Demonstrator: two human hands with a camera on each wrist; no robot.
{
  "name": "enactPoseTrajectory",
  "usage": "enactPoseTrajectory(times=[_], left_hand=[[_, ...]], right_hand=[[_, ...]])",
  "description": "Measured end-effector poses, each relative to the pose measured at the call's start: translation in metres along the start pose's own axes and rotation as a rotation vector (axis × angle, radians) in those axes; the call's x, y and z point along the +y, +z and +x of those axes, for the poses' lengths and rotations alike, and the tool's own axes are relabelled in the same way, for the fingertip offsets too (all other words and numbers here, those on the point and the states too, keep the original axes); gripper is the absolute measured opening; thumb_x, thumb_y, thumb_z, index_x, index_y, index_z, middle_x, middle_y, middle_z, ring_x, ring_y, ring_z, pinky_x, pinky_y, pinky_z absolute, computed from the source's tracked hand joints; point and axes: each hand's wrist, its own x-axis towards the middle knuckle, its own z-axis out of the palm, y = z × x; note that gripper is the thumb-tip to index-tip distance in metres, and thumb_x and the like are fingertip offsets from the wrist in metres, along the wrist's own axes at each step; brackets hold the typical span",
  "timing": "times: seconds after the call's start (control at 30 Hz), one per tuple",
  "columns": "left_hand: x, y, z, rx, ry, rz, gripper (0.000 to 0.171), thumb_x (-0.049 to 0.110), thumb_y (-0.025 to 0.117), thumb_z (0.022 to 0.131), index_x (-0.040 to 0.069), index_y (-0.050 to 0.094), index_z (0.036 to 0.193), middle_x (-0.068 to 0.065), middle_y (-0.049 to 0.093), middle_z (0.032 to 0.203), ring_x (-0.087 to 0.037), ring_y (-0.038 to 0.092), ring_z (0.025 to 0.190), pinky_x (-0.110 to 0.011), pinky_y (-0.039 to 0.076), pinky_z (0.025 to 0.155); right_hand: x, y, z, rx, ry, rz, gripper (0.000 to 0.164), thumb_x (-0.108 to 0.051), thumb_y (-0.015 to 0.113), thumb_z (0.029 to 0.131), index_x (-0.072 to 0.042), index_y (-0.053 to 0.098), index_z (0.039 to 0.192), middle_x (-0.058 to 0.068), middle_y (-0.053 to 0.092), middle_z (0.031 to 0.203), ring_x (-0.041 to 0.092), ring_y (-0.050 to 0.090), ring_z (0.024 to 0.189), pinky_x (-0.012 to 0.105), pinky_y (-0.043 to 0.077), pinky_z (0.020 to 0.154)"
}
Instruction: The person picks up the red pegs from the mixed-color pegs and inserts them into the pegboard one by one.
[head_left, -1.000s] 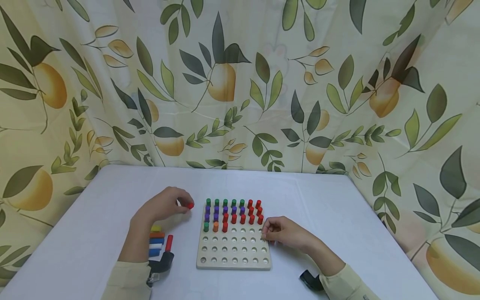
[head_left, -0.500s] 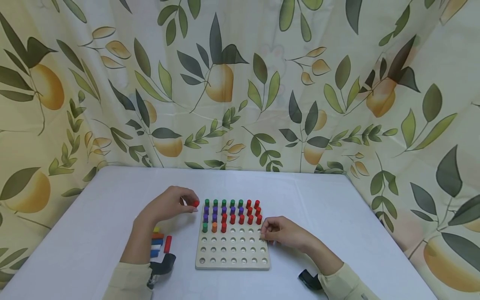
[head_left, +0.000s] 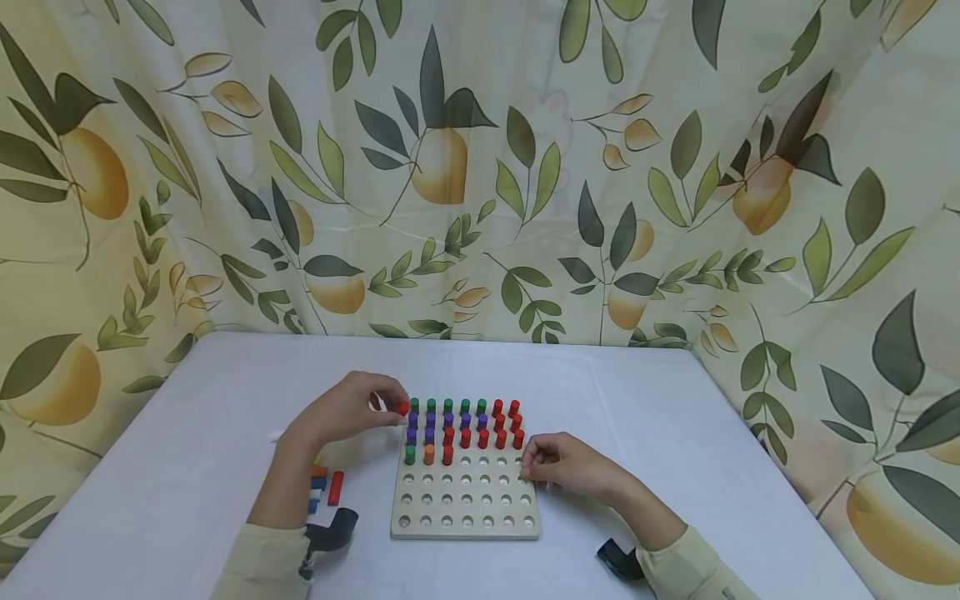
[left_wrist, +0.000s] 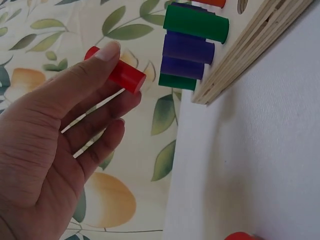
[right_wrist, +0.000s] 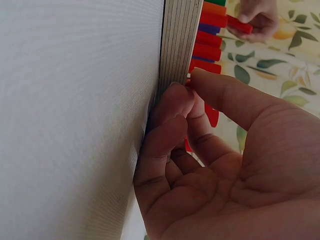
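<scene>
A red peg (left_wrist: 127, 76) is pinched between thumb and fingers of my left hand (head_left: 352, 410), held in the air by the back left corner of the wooden pegboard (head_left: 457, 510). In the head view the peg overlaps the board's corner beside a green peg (head_left: 415, 405). Green, purple and red pegs fill the board's back rows; the fourth row holds a green, an orange (head_left: 429, 454) and a red peg at its left. My right hand (head_left: 573, 467) grips the board's right edge, thumb at the top face and curled fingers against the side.
Left of the board lies a loose red peg (head_left: 335, 488), next to blue (head_left: 320, 482), orange and white pegs partly hidden by my left forearm. Black wrist mounts (head_left: 621, 561) sit at both sleeves. A patterned curtain (head_left: 480, 208) hangs behind the white table (head_left: 600, 392).
My left hand has moved right with the red peg, from beside the board to its back left corner. The right hand stays at the board's edge.
</scene>
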Motion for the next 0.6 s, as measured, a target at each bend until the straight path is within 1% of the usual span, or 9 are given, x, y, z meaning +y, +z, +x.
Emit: enactPoseTrajectory(times=[0.2, 0.6], left_hand=[[0.002, 0.004, 0.003, -0.014, 0.046, -0.026, 0.020, 0.013, 0.084, 0.089, 0.008, 0.077, 0.107, 0.012, 0.070, 0.092, -0.012, 0.064, 0.089, -0.039, 0.053, 0.084], [0.013, 0.010, 0.010, -0.039, 0.062, -0.042, 0.022, 0.015, 0.084, 0.089, 0.009, 0.077, 0.108, 0.012, 0.070, 0.093, -0.013, 0.064, 0.090, -0.041, 0.053, 0.087]], right_hand=[[0.000, 0.000, 0.000, -0.001, 0.000, -0.012, 0.008, -0.014, 0.071, 0.098, -0.006, 0.069, 0.099, 0.005, 0.062, 0.084, 0.022, 0.055, 0.077, 0.030, 0.045, 0.064], [-0.001, -0.001, -0.001, -0.006, 0.004, -0.012, 0.009, -0.013, 0.070, 0.098, -0.004, 0.068, 0.100, 0.005, 0.062, 0.085, 0.022, 0.055, 0.078, 0.030, 0.045, 0.066]])
